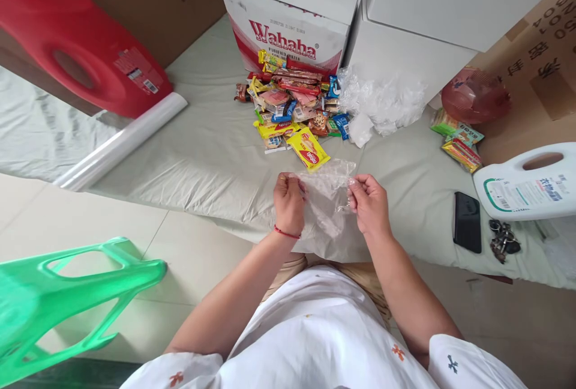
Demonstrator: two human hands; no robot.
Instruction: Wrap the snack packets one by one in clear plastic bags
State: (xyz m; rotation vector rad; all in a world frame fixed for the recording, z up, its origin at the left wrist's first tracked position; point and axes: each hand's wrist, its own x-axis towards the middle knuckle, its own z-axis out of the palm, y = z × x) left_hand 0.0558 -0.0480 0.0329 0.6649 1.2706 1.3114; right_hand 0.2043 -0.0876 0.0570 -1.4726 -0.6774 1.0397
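Observation:
Between my two hands a clear plastic bag [327, 197] is stretched out over the front edge of the cloth-covered surface. My left hand [289, 200], with a red cord on its wrist, pinches one side of it. On the other side my right hand [369, 200] grips the bag with fingers closed. Just beyond the bag lies a yellow snack packet [308, 150], at the front of a heap of wrapped snacks [288, 98]. A pile of crumpled clear plastic bags [382, 98] sits to the right of the heap.
A white Wahaha carton [283, 29] stands behind the snacks. On the left are a red jug [90, 47], a plastic roll [126, 143] and a green stool [81, 293]. To the right lie a white detergent bottle [526, 182], a phone [467, 222], keys [504, 240] and more snack packets [459, 140].

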